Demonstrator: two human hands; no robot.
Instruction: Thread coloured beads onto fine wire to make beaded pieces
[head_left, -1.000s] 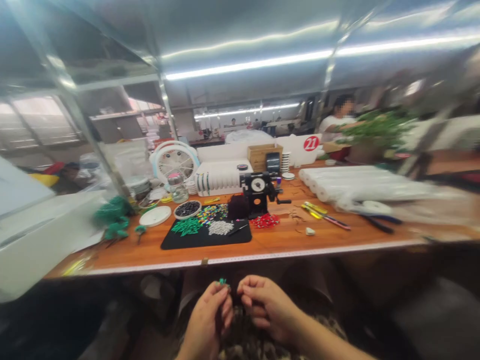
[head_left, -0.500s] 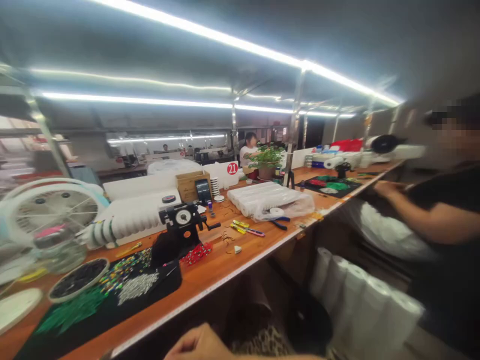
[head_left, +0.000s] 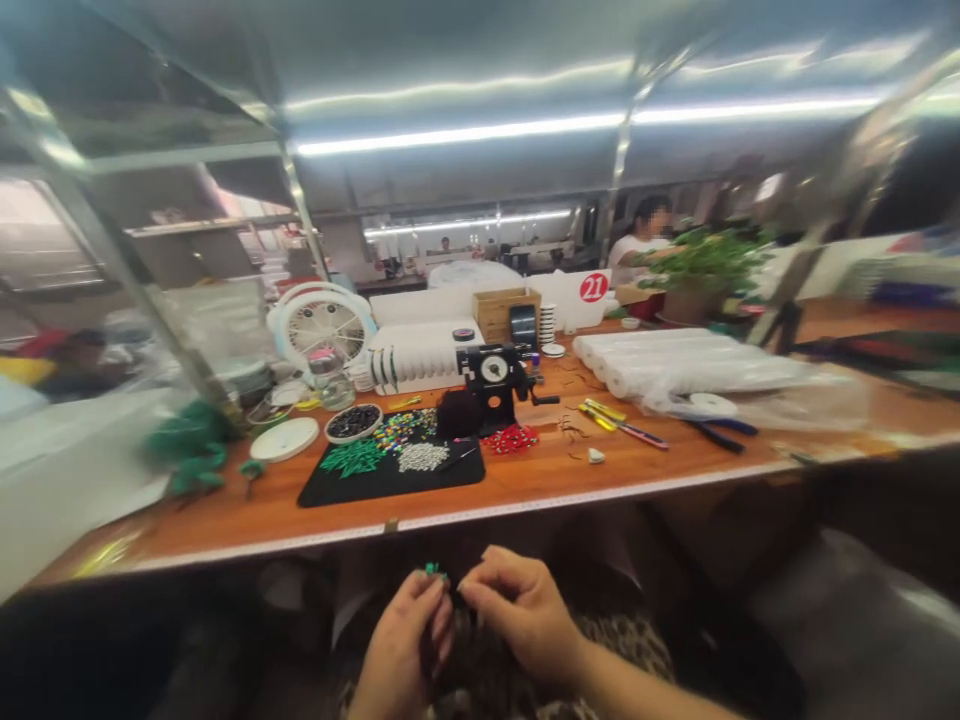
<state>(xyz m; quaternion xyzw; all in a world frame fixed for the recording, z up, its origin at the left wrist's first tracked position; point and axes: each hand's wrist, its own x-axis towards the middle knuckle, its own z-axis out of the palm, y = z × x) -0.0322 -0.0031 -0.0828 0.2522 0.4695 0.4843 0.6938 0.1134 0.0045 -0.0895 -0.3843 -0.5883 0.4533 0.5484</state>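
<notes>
Below the table's front edge, my left hand [head_left: 405,625] pinches a small green piece [head_left: 432,568] between thumb and fingertips; its exact kind is too small to tell. Close beside it, my right hand [head_left: 529,610] has thumb and forefinger pressed together, and anything in that pinch is too fine to make out. On the table ahead, a black mat [head_left: 375,489] bears green slender pieces [head_left: 352,457], multicoloured beads [head_left: 405,428] and silvery-grey small pieces [head_left: 423,457]. A bowl of black bits [head_left: 354,422] stands at the mat's back left corner.
A black hand-cranked device with a dial [head_left: 496,372] stands behind red small pieces [head_left: 511,440]. Yellow-handled tools [head_left: 600,415], pliers [head_left: 720,435] and wrapped white rolls [head_left: 660,365] lie rightward. A white lid [head_left: 285,439] and a fan [head_left: 322,330] are leftward. A person [head_left: 637,245] sits beyond.
My view has swung left, so the mat and device now sit near the middle. Both my hands have come into view; the co-worker at the right has left it.
</notes>
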